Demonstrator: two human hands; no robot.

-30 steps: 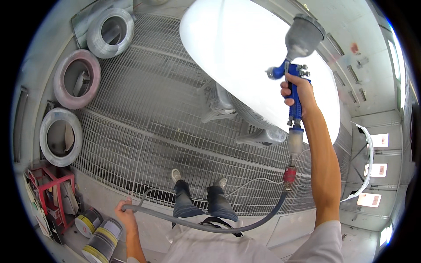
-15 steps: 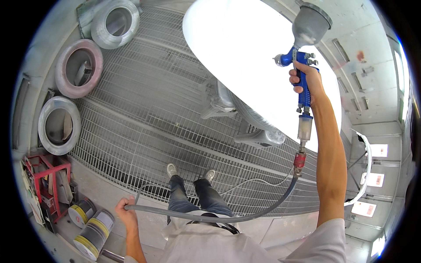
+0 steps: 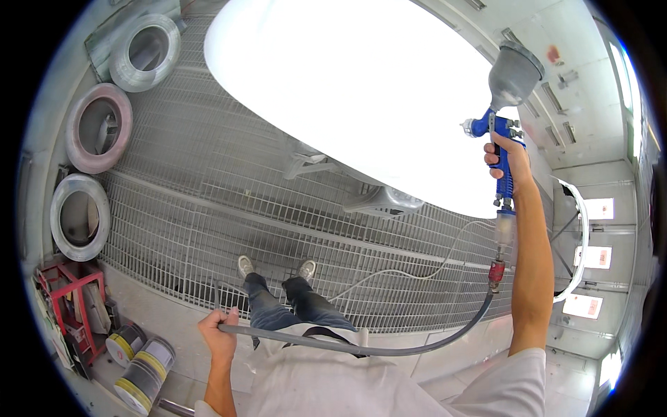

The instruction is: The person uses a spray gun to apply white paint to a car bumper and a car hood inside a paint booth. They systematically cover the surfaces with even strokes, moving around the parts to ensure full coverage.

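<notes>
My right hand (image 3: 509, 158) grips the blue handle of a spray gun (image 3: 501, 132) with a grey cup (image 3: 514, 73) on top, held up beside the right edge of a large white oval panel (image 3: 361, 90). The gun's nozzle faces left toward the panel. A grey air hose (image 3: 389, 347) runs from the gun's base down and across my front to my left hand (image 3: 218, 333), which is closed around it near my hip. The panel rests on a grey stand (image 3: 379, 200) above the metal grate floor (image 3: 208, 201).
Three round rimmed parts lean along the left wall: a grey ring (image 3: 142, 52), a pinkish ring (image 3: 99, 127), a white ring (image 3: 80, 217). A red rack (image 3: 69, 306) and tape rolls (image 3: 142, 368) sit at lower left. Another white curved part (image 3: 577, 243) stands at right. A thin white cable (image 3: 417, 271) lies on the grate.
My right hand has carried the spray gun rightward along the panel's edge, and my view has shifted closer over the panel. My left hand keeps hold of the hose.
</notes>
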